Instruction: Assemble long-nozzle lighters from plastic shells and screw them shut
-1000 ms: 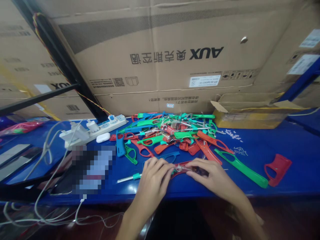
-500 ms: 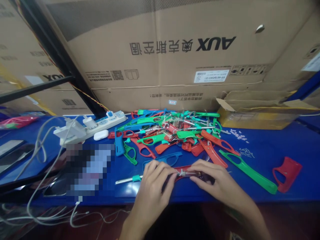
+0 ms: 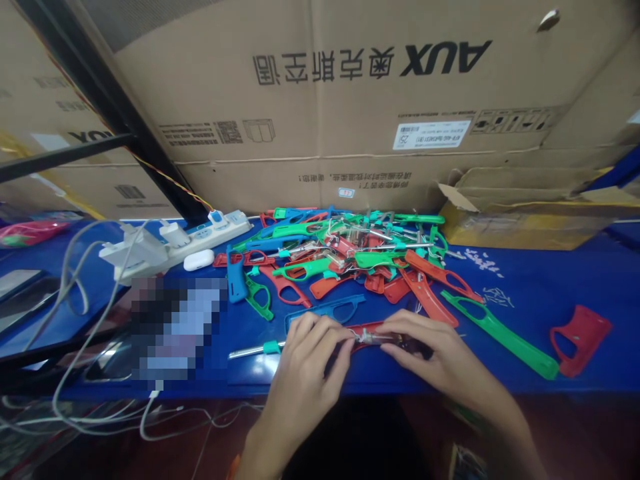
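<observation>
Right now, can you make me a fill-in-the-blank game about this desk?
Between the left hand and right hand is a handle piece coloured ____.
The metal tube pokes out on the left hand's ____ side.
On the big carton, three large upside-down letters spell ____.

Missing words: red; left; AUX.

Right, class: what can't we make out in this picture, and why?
Red plastic handle shell: ends hidden, head view, by left hand and right hand.
Open brown cardboard box: inside, head view, behind front wall.
Flat dark phone: screen, head view, pixelated.
Tiny white pieces: shape, head view, too small.
</observation>
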Demonstrator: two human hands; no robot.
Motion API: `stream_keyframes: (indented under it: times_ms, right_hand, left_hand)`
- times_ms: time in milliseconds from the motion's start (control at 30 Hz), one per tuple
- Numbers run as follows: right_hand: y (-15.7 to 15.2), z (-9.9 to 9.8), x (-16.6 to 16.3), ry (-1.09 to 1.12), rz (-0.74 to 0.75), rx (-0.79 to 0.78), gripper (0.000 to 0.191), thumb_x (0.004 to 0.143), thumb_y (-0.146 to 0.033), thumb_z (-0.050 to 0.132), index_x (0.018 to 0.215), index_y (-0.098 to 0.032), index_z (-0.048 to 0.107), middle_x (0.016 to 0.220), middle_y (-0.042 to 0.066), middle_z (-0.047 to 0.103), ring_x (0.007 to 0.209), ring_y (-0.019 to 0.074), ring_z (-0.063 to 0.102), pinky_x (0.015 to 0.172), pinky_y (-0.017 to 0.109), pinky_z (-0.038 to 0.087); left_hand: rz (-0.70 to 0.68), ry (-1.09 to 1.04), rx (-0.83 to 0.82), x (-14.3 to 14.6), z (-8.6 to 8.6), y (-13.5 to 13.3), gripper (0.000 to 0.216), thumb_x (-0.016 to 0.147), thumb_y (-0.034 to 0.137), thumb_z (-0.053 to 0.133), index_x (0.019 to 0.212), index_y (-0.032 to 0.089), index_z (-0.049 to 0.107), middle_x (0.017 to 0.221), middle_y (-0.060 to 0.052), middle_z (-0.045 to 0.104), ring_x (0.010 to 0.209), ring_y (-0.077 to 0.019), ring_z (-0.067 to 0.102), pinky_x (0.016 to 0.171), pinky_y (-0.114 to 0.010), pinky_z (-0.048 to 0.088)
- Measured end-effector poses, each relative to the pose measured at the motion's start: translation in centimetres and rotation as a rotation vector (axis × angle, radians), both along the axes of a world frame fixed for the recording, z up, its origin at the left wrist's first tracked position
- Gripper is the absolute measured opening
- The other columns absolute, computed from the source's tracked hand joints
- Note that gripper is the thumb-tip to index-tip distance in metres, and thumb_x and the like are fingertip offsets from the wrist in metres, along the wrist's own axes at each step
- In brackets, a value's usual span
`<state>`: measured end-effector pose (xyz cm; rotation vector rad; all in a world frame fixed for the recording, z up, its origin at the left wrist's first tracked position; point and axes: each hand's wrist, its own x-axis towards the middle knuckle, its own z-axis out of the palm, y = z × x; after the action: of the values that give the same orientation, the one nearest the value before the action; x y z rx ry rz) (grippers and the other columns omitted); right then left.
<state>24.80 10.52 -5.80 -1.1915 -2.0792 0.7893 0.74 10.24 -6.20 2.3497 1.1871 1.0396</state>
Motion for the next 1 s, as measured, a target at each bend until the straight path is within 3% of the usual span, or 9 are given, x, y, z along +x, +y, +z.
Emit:
stream_keyframes:
  times_ms: [433, 700, 1000]
  right_hand:
    - [-0.08, -0.52, 0.25, -0.006, 0.011, -0.027, 0.019, 0.099, -0.035, 0.062, 0.115, -0.032, 0.071, 0.112, 0.002, 0.07, 0.095, 0.0172, 0.068, 0.082, 0.03, 0.055]
    - [-0.02, -0.53, 0.23, 0.008, 0.026, 0.023, 0.02, 0.099, -0.032, 0.061, 0.115, -0.03, 0.073, 0.108, 0.003, 0.07, 0.09, 0.016, 0.068, 0.074, 0.028, 0.057]
    - [0.03, -0.44, 0.09, 0.023, 0.08, 0.141, 0.023, 0.1, -0.026, 0.06, 0.118, -0.026, 0.073, 0.108, 0.006, 0.071, 0.094, 0.0171, 0.069, 0.082, 0.03, 0.057]
  left_hand:
    - [0.012, -0.009, 0.004, 0.1, 0.03, -0.17, 0.011, 0.101, 0.015, 0.056, 0.103, 0.021, 0.065, 0.095, -0.002, 0.069, 0.091, -0.0199, 0.055, 0.086, -0.038, 0.041]
    - [0.01, 0.001, 0.01, 0.04, -0.15, -0.14, 0.009, 0.101, 0.018, 0.058, 0.101, 0.021, 0.065, 0.095, -0.002, 0.07, 0.089, -0.0202, 0.056, 0.086, -0.039, 0.042]
    - [-0.03, -0.036, -0.029, -0.18, 0.18, 0.01, 0.009, 0.101, 0.017, 0.059, 0.101, 0.022, 0.065, 0.094, 0.001, 0.071, 0.086, -0.0175, 0.056, 0.083, -0.036, 0.04]
